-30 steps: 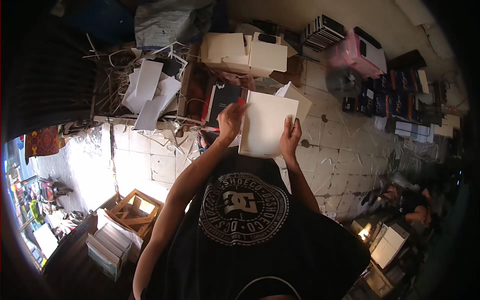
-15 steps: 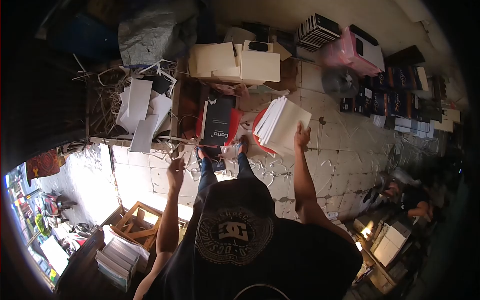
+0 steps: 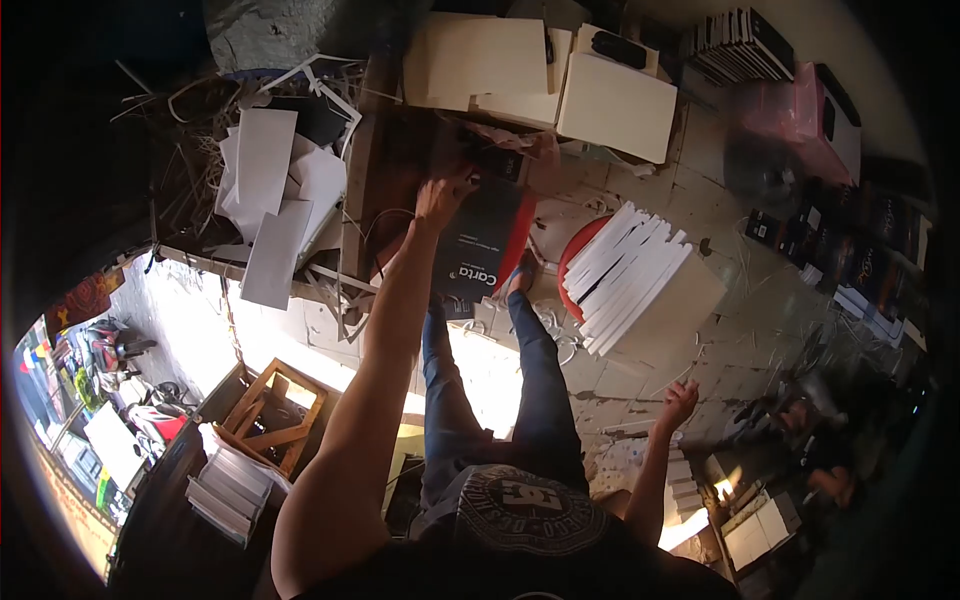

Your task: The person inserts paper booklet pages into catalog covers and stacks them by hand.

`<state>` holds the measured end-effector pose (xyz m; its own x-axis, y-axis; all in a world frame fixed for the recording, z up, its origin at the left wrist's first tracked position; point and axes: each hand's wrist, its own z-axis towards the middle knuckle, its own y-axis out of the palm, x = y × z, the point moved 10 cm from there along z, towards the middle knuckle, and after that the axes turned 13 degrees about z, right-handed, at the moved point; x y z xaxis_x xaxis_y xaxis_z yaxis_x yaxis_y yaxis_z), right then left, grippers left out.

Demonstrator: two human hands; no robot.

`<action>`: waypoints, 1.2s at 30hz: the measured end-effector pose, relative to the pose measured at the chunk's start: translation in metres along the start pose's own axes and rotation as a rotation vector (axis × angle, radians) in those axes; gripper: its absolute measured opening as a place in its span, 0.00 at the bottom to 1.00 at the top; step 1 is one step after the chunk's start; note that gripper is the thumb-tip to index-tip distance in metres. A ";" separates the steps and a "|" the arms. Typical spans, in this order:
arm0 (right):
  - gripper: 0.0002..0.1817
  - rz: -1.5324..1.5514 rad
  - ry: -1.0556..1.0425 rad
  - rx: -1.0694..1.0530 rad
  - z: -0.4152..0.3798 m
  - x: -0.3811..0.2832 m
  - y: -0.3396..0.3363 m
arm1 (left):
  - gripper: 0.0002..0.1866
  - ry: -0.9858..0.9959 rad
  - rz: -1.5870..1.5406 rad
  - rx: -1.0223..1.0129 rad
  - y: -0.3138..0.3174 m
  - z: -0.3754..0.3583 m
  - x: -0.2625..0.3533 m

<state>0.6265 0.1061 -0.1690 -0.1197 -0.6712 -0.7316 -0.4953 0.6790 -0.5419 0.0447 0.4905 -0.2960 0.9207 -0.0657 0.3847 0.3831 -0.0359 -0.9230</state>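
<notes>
My left hand reaches to the top left part of a black box marked "Carta", its fingers closed around something too small to make out. Beneath the box shows part of a red surface. My right hand is in the air over the floor on the right, fingers loosely curled and apart, holding nothing. Between the hands, a fanned stack of white booklets lies on a round red stool, touched by neither hand.
Cream paper stacks stand ahead, a dark object on top. White paper offcuts fill a wooden-edged area at left. Dark printed packages are at right. Another person is at the lower right. A wooden frame lies lower left.
My right hand has left the booklet stack and moved down and back. My left hand has reached forward to the black box. The view has shifted, and my legs show more.
</notes>
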 end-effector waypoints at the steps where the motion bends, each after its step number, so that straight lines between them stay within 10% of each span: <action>1: 0.25 -0.154 0.009 -0.028 -0.013 0.043 -0.026 | 0.13 -0.084 -0.013 -0.083 0.020 0.001 -0.025; 7: 0.15 -0.320 -0.222 -0.804 -0.196 0.051 0.160 | 0.08 -0.007 -0.131 0.460 -0.146 0.010 -0.022; 12: 0.42 -0.241 -0.447 -0.931 -0.206 0.058 0.395 | 0.05 -0.372 0.154 0.788 -0.288 -0.063 -0.122; 15: 0.41 -0.173 -0.647 -0.783 -0.219 0.026 0.442 | 0.50 -0.741 0.234 0.281 -0.245 -0.113 -0.276; 17: 0.37 -0.360 -0.507 -0.776 -0.217 0.035 0.442 | 0.57 -0.837 0.207 0.195 -0.219 -0.162 -0.376; 22: 0.23 -0.271 -0.722 -0.576 -0.207 0.012 0.395 | 0.34 -0.606 0.118 0.472 -0.302 -0.173 -0.238; 29: 0.20 -0.720 -1.186 -0.927 -0.409 -0.221 0.293 | 0.26 0.311 0.031 -0.070 -0.322 -0.141 0.128; 33: 0.31 -0.384 -1.382 -0.906 -0.435 -0.335 0.202 | 0.15 0.233 -0.398 -0.317 -0.347 -0.162 0.159; 36: 0.34 0.121 -0.956 -0.946 -0.425 -0.371 0.156 | 0.14 0.036 -0.636 -0.252 -0.413 -0.173 0.165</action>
<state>0.2277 0.3345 0.1939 0.2445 0.1099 -0.9634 -0.9691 -0.0055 -0.2465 0.0251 0.3219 0.1499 0.5181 0.0123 0.8553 0.8153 -0.3095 -0.4894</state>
